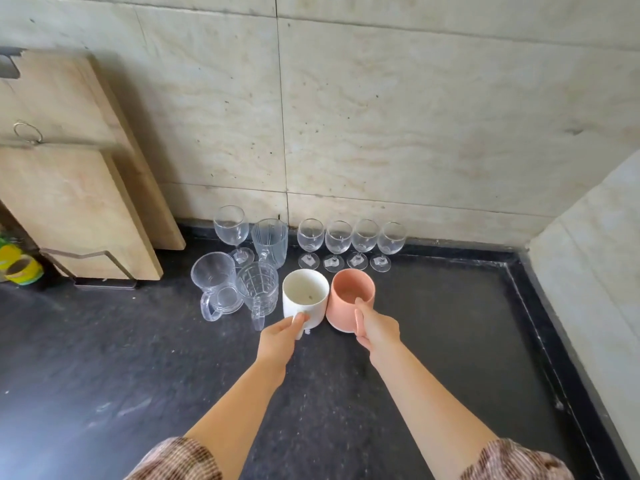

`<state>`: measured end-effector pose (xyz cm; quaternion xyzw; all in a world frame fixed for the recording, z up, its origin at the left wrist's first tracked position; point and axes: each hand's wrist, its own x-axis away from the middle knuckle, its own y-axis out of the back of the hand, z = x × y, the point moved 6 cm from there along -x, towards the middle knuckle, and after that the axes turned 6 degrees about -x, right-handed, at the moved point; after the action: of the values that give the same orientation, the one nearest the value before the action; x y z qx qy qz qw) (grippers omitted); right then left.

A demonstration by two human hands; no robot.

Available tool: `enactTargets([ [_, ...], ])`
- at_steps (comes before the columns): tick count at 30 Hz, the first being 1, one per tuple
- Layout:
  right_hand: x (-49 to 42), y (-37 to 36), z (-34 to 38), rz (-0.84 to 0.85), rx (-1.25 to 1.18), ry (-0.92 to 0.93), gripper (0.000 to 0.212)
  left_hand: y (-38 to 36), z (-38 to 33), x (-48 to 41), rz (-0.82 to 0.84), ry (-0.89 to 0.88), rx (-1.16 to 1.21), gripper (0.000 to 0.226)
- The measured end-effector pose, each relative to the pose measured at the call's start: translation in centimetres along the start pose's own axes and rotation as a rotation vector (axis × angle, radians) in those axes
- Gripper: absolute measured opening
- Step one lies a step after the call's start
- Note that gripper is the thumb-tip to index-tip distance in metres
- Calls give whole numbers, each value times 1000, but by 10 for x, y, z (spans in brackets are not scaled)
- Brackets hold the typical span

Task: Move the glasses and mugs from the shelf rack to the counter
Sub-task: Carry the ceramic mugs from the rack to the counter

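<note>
Head view: left hand (280, 336) pinches the white mug (304, 294) by its handle; right hand (375, 332) grips the pink mug (350, 292) by its handle. Both mugs stand upright on the dark counter (450, 341), sides touching. Just behind them, four wine glasses (338, 237) in a row along the wall. Left of the white mug, clear glass mugs (258, 289) stand close together.

Surface (467, 341) open from 3 through 6 to 8 o'clock of the white mug (304, 292) and pink mug (351, 289). Obstructions: glass mugs (258, 292) just beside at 9; four wine glasses (338, 237) near at 12; cutting boards (79, 209) at 10; side wall (595, 254) at 3, well apart.
</note>
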<state>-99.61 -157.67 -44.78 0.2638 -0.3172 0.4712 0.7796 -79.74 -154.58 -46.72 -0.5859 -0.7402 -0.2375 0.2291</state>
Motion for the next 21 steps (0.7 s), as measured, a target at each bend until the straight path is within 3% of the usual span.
enactTargets([
  [2, -8, -7, 0, -10, -2, -8, 49, -4, 0, -8, -16, -8, 14, 25],
  [6, -22, -16, 0, -32, 33, -18, 45, -10, 0, -18, -42, -25, 60, 11],
  [15, -36, -22, -4, 19, 117, -6, 44, -11, 8, -30, -35, -34, 85, 39],
  [21, -35, -18, -5, 55, 225, 41, 51, -11, 13, -29, -37, -24, 55, 36],
])
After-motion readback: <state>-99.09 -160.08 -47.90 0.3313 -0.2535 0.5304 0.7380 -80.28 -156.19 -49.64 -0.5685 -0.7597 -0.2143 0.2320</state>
